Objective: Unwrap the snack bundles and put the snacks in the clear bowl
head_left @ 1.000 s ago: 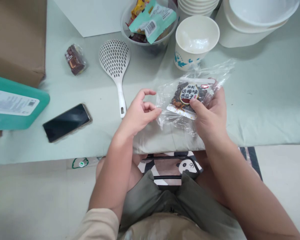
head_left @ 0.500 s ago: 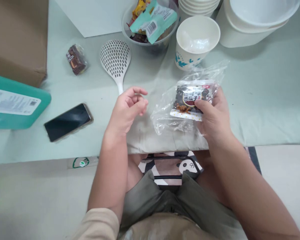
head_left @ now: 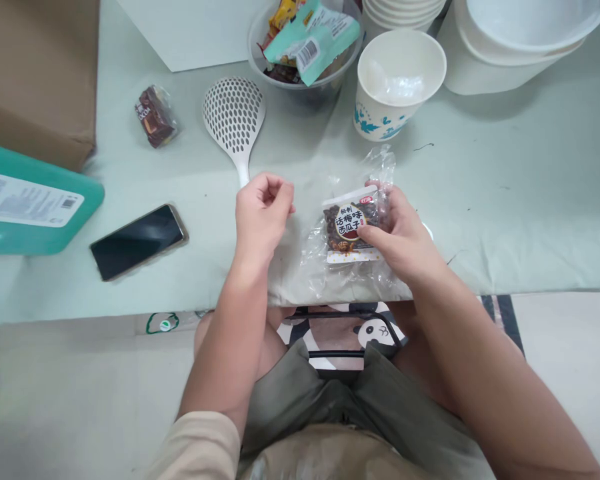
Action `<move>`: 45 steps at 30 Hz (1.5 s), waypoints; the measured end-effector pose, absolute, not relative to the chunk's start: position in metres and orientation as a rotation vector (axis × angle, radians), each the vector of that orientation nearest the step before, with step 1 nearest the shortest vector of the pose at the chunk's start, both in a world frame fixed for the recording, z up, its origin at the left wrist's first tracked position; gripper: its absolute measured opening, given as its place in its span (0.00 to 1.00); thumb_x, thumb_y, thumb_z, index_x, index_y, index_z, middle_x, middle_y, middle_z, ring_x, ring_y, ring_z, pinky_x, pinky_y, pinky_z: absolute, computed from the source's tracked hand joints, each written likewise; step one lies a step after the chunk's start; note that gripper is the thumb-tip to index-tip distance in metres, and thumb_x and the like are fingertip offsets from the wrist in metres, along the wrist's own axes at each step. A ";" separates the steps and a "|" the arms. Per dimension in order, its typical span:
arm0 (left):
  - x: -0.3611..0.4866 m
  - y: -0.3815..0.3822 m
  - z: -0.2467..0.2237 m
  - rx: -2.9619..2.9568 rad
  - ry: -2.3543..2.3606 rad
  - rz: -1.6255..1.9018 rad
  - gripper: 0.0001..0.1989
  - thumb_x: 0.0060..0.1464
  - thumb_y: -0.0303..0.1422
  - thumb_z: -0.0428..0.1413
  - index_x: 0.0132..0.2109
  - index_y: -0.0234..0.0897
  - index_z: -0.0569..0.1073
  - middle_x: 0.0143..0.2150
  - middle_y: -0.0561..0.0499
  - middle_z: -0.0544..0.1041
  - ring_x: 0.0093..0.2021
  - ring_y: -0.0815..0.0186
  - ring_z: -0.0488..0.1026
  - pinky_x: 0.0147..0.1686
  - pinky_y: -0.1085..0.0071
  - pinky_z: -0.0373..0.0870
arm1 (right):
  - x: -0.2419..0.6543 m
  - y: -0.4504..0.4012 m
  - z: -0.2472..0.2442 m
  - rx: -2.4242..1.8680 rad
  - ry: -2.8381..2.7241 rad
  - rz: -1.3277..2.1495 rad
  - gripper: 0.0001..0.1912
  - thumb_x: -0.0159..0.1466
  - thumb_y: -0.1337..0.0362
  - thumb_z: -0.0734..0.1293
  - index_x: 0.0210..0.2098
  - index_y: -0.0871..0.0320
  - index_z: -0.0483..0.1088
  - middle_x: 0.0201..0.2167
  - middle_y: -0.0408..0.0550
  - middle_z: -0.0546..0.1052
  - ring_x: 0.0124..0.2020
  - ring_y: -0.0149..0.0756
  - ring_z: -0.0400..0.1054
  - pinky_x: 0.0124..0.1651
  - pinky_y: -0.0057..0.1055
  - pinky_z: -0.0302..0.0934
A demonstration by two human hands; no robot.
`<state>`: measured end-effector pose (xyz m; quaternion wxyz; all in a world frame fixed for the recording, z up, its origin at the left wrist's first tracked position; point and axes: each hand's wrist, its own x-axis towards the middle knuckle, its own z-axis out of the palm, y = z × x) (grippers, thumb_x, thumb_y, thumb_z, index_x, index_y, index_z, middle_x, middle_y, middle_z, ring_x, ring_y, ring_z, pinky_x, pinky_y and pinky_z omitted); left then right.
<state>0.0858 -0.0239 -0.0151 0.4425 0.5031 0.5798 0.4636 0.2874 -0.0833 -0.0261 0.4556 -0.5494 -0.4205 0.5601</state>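
Observation:
My right hand (head_left: 405, 233) grips a small packet of watermelon seeds (head_left: 353, 223), thumb on its printed front. With it in the same grip is a crumpled clear plastic bag (head_left: 317, 267), spread behind and around the packet. My left hand (head_left: 265, 210) is closed just left of them, thumb against curled fingers; whether anything is inside is hidden. It covers the lower handle of a white slotted skimmer (head_left: 235, 117) that lies on the table. Above the right hand stands a white paper cup (head_left: 380, 120) with blue leaves and clear plastic inside.
A clear bowl (head_left: 325, 87) of snack packets stands at the back, beside stacked cups (head_left: 405, 17) and white tubs (head_left: 490, 70). To the left are a cocoa snack (head_left: 155, 117), a phone (head_left: 139, 242), a green container (head_left: 35, 220) and a cardboard box (head_left: 35, 73).
My right hand has brought the packet and plastic bag left and toward me, and the bag is more bunched. The left hand's fingers have curled tighter.

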 end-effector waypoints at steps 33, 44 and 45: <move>0.092 -0.023 -0.022 1.363 1.424 1.120 0.08 0.61 0.29 0.59 0.31 0.38 0.75 0.25 0.56 0.72 0.24 0.73 0.66 0.25 0.75 0.64 | 0.296 -0.083 -0.049 -1.594 -1.166 1.225 0.34 0.61 0.58 0.71 0.63 0.50 0.55 0.37 0.41 0.73 0.33 0.38 0.75 0.40 0.44 0.75; 0.098 -0.034 -0.022 1.795 1.332 0.937 0.11 0.62 0.34 0.57 0.33 0.39 0.81 0.31 0.52 0.79 0.33 0.68 0.74 0.33 0.70 0.68 | 0.284 -0.087 -0.032 -1.581 -1.501 0.495 0.14 0.60 0.64 0.68 0.46 0.53 0.72 0.44 0.52 0.75 0.48 0.46 0.73 0.55 0.51 0.71; 0.099 -0.034 -0.022 1.789 1.345 0.913 0.09 0.61 0.32 0.57 0.37 0.39 0.82 0.35 0.51 0.80 0.34 0.68 0.74 0.34 0.71 0.69 | 0.280 -0.088 -0.027 -1.515 -1.456 0.590 0.12 0.60 0.63 0.68 0.44 0.52 0.72 0.42 0.50 0.76 0.46 0.45 0.74 0.54 0.49 0.71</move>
